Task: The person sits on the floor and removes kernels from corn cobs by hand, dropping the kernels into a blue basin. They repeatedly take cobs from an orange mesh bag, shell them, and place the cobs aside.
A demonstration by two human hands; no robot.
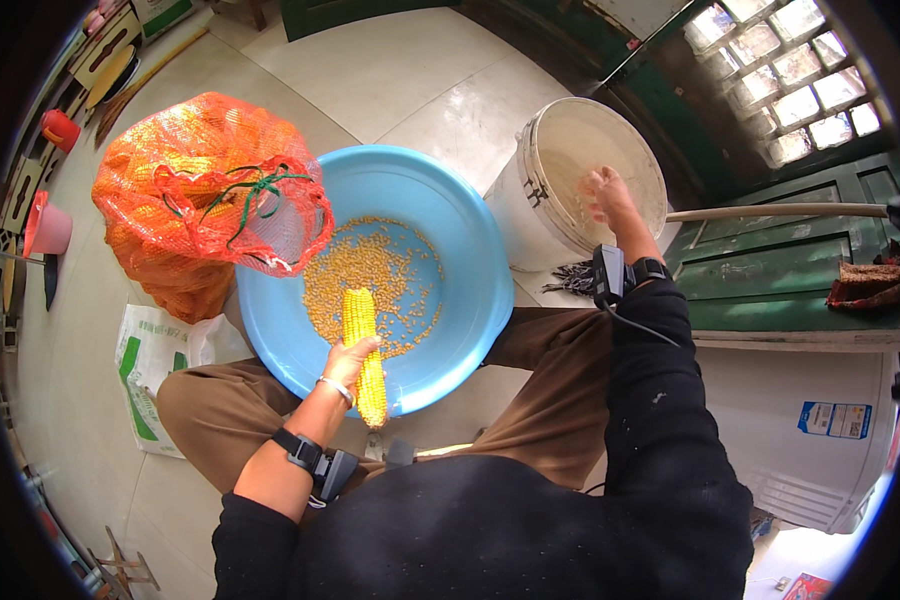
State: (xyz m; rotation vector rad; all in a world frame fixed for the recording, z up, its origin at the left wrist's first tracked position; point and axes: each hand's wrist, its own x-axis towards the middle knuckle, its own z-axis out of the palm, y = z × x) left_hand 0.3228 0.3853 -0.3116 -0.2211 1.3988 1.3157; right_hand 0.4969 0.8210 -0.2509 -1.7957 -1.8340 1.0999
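Observation:
My left hand (347, 366) grips a full ear of yellow corn (358, 319) near its lower half, above the near rim of a blue plastic basin (465, 247). Loose corn kernels (345, 259) are scattered over the basin's floor. Over at the right, my right hand (607, 196) is above the mouth of a white plastic bucket (514, 210), fingers partly spread. I make out nothing held in it. An orange mesh sack (187, 180) full of corn ears, with a green tie, leans over the basin's left rim.
A white woven bag (139, 375) with green print lies by my left knee. At the right stand a green wooden cabinet (765, 255) and a white appliance (780, 420). A broom (146, 79) and a pink bucket (49, 225) are farther left. A small wooden stool (124, 562) stands lower left.

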